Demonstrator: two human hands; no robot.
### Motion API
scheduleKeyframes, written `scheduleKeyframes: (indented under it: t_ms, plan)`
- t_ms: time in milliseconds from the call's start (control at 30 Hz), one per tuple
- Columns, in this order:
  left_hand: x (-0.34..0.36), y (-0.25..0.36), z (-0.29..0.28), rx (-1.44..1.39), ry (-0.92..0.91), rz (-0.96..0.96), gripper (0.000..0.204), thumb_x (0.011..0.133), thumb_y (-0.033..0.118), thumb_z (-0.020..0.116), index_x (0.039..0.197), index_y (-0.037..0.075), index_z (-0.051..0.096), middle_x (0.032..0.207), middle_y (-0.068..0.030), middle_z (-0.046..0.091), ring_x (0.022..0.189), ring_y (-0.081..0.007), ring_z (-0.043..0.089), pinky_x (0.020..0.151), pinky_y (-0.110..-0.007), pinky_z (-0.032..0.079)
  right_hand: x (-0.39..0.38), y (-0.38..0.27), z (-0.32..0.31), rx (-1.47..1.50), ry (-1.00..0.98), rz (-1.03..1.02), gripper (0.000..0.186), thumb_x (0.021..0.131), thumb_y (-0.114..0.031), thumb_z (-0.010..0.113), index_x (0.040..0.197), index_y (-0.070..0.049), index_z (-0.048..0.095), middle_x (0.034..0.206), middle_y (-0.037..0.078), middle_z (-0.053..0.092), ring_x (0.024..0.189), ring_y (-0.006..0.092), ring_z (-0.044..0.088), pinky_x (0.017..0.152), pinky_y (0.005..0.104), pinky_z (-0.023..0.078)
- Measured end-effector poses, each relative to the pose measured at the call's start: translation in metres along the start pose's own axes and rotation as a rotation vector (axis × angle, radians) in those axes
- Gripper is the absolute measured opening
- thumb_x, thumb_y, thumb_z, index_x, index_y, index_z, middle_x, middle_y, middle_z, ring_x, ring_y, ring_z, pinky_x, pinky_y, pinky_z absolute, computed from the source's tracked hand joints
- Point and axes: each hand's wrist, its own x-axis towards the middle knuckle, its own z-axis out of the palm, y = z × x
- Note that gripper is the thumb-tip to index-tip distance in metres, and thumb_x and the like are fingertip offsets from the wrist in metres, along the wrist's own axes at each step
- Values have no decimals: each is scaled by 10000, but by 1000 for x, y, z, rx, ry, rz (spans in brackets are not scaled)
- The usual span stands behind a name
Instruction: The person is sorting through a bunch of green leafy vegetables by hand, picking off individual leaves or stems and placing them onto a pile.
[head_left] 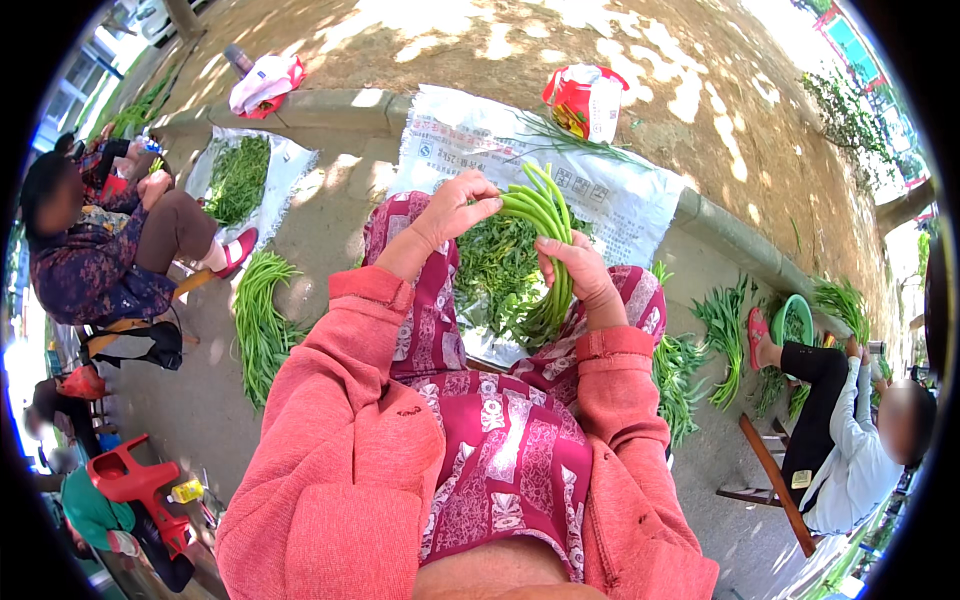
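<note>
A bunch of long green vegetable stems (pixel 541 208) is up over my lap, bent in a curve with its leafy end hanging down. My right hand (pixel 580 268) wraps round the bunch near its middle. At the left side of the bend, my left hand (pixel 462 208) pinches the stems between thumb and fingers. Below them, between my knees, lies a heap of loose green leaves (pixel 492 268), partly hidden by the bunch and my hands. A white woven sack (pixel 450 140) is spread on the ground beyond my knees.
Long green stems lie left (pixel 262 325) and leafy bunches right (pixel 680 385). A red-and-white bag (pixel 590 100) stands by the kerb (pixel 735 238). One person sits left (pixel 100 250) beside a sack of greens (pixel 240 180), another right (pixel 860 470) near a green basin (pixel 793 325).
</note>
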Motion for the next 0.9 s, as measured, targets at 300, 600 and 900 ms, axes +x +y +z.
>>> scheduleKeyframes:
  t_ms: [300,600,900]
  plan:
    - [1,-4,-3,52,-25,42,93,804,59,633,855,-4,678,775,-42,568,763,-150,548,725,-284,432,1,2,-1,-41,-6,14,184,877,-220,635,918,-55,566,595,32,542,456,116,494,439,247,396]
    - [1,2,3,159,142,144,50,693,43,661,684,22,617,705,-64,579,754,-237,551,706,-328,447,1,1,5,-50,21,43,170,870,-183,652,939,-58,558,593,17,532,450,103,482,419,240,393]
    - [7,4,12,391,348,370,83,636,35,634,638,55,553,687,-68,520,711,-285,509,662,-380,423,0,-1,12,-32,9,2,170,871,-180,654,955,-60,569,599,7,528,459,95,487,423,236,404]
